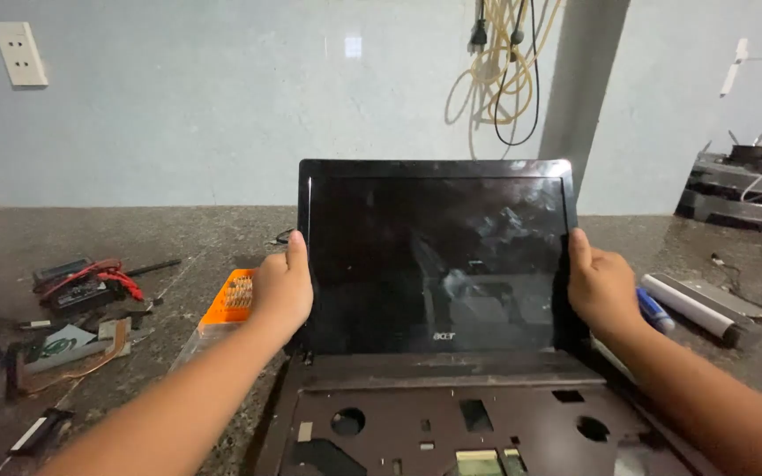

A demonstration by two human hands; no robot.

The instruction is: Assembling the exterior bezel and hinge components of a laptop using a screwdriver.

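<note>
A black laptop screen (437, 256) stands upright in the middle of the head view, dark and glossy. My left hand (282, 291) grips its left edge, thumb on the bezel. My right hand (601, 289) grips the right edge in the same way. Below the screen lies the brown laptop base (451, 414) with its keyboard removed, showing holes and cut-outs in the bare frame.
An orange parts box (229, 300) sits just left of the laptop. Farther left lie a multimeter with red leads (81, 284), ribbon cables and small boards (63, 345). At right are a silver cylinder-shaped battery (694, 308), a blue pen (654, 310) and stacked laptops (734, 189). Cables hang on the wall (504, 70).
</note>
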